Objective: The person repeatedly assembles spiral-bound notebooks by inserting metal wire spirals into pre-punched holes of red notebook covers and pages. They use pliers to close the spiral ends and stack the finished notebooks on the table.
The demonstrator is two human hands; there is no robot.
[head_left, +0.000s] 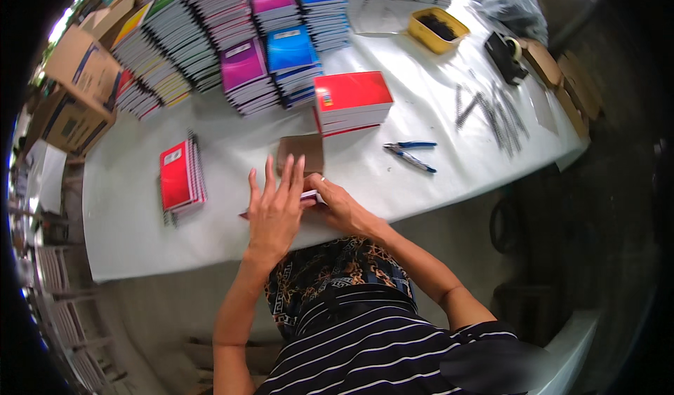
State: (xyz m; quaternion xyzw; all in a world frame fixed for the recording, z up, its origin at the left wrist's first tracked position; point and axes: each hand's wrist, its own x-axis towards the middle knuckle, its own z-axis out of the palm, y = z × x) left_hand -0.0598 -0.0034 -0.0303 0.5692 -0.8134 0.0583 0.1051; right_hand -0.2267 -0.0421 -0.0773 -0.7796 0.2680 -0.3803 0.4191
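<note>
My left hand (274, 209) lies over a mostly hidden notebook at the table's near edge, its fingers stretched out and apart. White page edges of that notebook (310, 196) show between my hands, and a dark red corner sticks out left of the left hand. My right hand (335, 203) is closed at the notebook's right side, fingers bent and partly hidden. Just beyond my fingertips is a flat brown piece of cardboard (302, 154). Behind it stands a stack of red-covered books (354, 100). Off to the left, red notebooks with wire spirals (181, 175) lie in a small pile.
Blue-handled pliers (411, 155) lie right of my hands, with loose wire spirals (495, 114) farther right. Tall notebook stacks (246, 65) line the back. A yellow tub (438, 30) holds dark pieces. Cardboard boxes (81, 93) stand left; a black tape dispenser (507, 57) sits right.
</note>
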